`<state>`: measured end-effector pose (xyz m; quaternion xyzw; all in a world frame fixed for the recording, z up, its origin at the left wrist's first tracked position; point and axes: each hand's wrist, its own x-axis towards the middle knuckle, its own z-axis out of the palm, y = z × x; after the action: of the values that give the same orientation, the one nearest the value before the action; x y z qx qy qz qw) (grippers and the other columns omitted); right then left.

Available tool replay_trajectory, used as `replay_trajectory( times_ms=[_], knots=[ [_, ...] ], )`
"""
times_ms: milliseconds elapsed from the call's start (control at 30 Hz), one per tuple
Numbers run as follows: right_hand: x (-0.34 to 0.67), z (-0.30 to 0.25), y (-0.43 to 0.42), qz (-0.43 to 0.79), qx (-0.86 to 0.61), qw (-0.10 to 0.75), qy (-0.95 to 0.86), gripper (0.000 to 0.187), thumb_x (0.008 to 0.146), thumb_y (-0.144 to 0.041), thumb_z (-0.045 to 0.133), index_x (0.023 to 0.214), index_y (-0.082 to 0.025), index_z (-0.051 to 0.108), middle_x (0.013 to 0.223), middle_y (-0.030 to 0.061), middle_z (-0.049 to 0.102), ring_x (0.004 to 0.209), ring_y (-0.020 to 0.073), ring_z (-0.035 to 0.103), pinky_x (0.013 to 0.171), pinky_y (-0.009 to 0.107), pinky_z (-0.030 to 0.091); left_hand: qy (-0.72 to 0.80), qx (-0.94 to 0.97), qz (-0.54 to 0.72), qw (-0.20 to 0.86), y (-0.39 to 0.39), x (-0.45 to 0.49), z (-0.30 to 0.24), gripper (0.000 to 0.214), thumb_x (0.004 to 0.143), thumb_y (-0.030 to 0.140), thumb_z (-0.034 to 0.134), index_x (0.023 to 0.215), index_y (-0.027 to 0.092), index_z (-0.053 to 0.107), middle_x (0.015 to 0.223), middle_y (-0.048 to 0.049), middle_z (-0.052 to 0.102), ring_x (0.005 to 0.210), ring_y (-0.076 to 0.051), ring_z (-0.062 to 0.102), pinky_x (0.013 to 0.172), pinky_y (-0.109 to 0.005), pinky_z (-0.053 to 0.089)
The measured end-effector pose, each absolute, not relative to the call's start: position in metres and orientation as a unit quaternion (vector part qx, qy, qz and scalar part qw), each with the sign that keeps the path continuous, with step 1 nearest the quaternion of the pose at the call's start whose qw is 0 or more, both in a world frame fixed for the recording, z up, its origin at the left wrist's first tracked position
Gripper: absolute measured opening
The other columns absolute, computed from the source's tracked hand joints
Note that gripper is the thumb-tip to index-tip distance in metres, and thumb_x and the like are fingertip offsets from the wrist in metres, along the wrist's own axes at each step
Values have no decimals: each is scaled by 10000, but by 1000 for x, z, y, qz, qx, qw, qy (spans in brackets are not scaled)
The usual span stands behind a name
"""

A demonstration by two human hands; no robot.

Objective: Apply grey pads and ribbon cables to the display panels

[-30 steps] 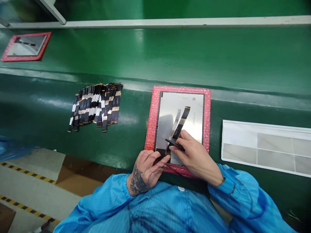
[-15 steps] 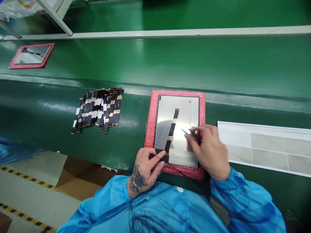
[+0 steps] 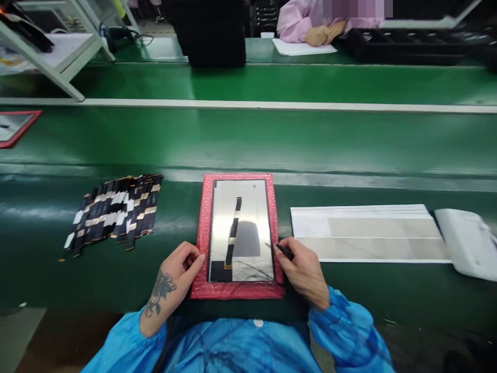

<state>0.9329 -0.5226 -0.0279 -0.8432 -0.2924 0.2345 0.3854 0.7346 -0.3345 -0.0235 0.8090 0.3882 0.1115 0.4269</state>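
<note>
A display panel [image 3: 250,207] lies flat on a pink bubble-wrap sleeve [image 3: 236,291] in front of me. A black flex cable [image 3: 234,228] with gold-coloured bands runs lengthwise over the panel, its lower end at the panel's dark bottom-left corner. My left hand [image 3: 179,272] pinches the left edge of the sleeve between thumb and fingers. At the right edge, my right hand [image 3: 303,267] is closed on dark tweezers [image 3: 285,252], whose tips point left over the panel. The tips seem apart from the cable.
Many similar flex cables [image 3: 116,212] lie fanned out at left. White sheets with pale film strips [image 3: 368,233] lie at right beside a white device [image 3: 466,243]. Another panel in a pink sleeve [image 3: 15,128] sits far left. Across the bench is a person in pink sleeves [image 3: 297,20].
My left hand has moved from the cable's lower end to the sleeve's left edge. My right hand with the tweezers has drawn back to the right edge. The view has tilted up.
</note>
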Motion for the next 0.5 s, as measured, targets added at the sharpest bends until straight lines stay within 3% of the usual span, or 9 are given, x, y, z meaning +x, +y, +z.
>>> replay_trajectory(
  times_ms=[100,233,300,367,467,500],
  knots=[
    [931,-27,-521,224,-835,408,-294,188,814,-361,498,680,-240,554,620,-3,623,577,187,582,547,296,428,424,743,111,506,-333,735,-18,360,762,523,636,640,188,586,671,3,595,599,-140,536,533,-226,434],
    [926,-24,-520,233,-815,439,-298,240,832,-396,476,658,-240,532,611,-14,626,548,172,594,504,274,446,531,573,127,611,-330,736,-12,481,548,606,816,609,191,581,533,54,527,492,-101,457,452,-192,409],
    [922,-22,-520,245,-805,451,-299,262,860,-408,471,666,-247,542,615,-16,635,546,178,612,508,283,472,562,475,137,663,-329,734,-13,471,500,609,847,646,212,640,548,49,584,491,-116,507,464,-214,468],
    [917,-21,-520,266,-788,464,-305,246,879,-400,466,695,-271,568,648,-13,659,591,208,653,536,313,512,556,411,157,705,-330,728,-17,448,587,687,758,717,261,719,637,15,684,593,-182,634,565,-291,567],
    [911,-23,-521,312,-732,484,-363,94,830,-388,531,841,-366,622,792,-31,732,733,258,719,623,370,580,491,402,194,748,-334,718,-23,535,791,780,425,875,384,774,831,7,762,861,-262,728,741,-401,618],
    [909,-25,-522,322,-716,475,-398,152,810,-385,551,940,-418,623,865,-49,751,781,262,732,654,374,595,467,416,199,755,-335,716,-23,539,837,755,350,953,430,765,900,21,767,948,-264,722,794,-418,617]
  ],
)
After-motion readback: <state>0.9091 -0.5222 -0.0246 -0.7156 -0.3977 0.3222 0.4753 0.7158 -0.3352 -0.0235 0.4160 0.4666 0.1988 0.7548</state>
